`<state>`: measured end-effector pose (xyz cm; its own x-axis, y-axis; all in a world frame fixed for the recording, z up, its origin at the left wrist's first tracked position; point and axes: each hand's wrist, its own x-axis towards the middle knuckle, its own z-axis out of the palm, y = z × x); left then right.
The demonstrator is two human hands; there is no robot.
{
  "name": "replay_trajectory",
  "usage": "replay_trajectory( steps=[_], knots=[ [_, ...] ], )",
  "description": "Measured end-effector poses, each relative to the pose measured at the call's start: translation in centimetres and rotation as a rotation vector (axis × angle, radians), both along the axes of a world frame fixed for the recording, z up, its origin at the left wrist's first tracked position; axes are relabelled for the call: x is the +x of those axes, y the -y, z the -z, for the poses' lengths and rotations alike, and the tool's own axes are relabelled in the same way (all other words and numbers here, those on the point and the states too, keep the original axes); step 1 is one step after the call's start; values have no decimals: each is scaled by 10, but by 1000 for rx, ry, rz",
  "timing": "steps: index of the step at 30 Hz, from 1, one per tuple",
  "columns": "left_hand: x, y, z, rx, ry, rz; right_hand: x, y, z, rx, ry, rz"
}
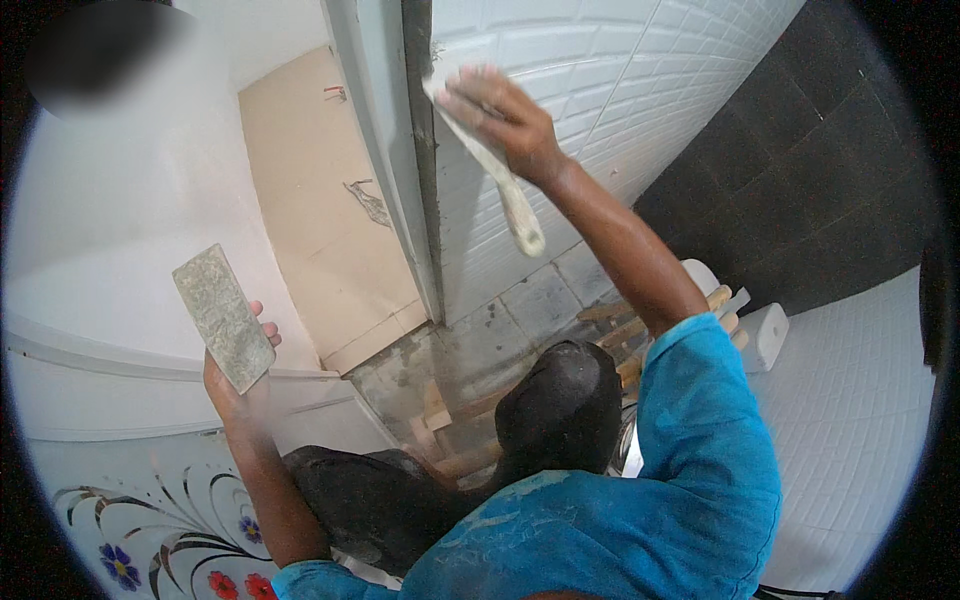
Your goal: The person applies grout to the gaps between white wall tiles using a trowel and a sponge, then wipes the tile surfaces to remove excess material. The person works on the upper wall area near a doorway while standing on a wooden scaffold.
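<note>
My right hand (505, 118) is closed round a pale, paste-smeared putty knife (515, 205), its handle end pointing down toward me. The knife's far end meets the edge of the white brick-pattern wall (540, 90), beside a dark, rough vertical strip (425, 190) along the door frame. My fingers are slightly blurred there. On the left, my left hand (265, 325) grips a flat rectangular board (222, 310) from beneath. Grey, rough-looking paste coats its upper face. The fingertips show past its right edge, while the palm is hidden under it.
Wooden pieces (435, 405) lie on the stained tile floor (515, 300) around my knees. A white plastic container (767, 337) stands at the right, by a dark tiled surface (790, 150). Flower-decorated panel (170, 530) sits lower left. Beyond the door frame is a beige floor (320, 190).
</note>
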<state>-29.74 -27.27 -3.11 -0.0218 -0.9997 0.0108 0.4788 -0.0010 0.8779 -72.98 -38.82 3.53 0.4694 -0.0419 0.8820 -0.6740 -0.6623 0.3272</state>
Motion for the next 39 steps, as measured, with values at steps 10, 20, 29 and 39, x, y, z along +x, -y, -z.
replay_trajectory(
  steps=[10,20,29,39],
  knots=[
    [-6,2,-5,21,48,-104,-1,14,47,35,-20,213],
    [-2,2,-1,-5,74,-72,8,42,57,-114,104,188],
    [-8,-3,-2,-5,208,-142,30,37,36,5,166,136],
    [0,1,4,54,28,-91,12,37,26,-65,59,40]
  ],
)
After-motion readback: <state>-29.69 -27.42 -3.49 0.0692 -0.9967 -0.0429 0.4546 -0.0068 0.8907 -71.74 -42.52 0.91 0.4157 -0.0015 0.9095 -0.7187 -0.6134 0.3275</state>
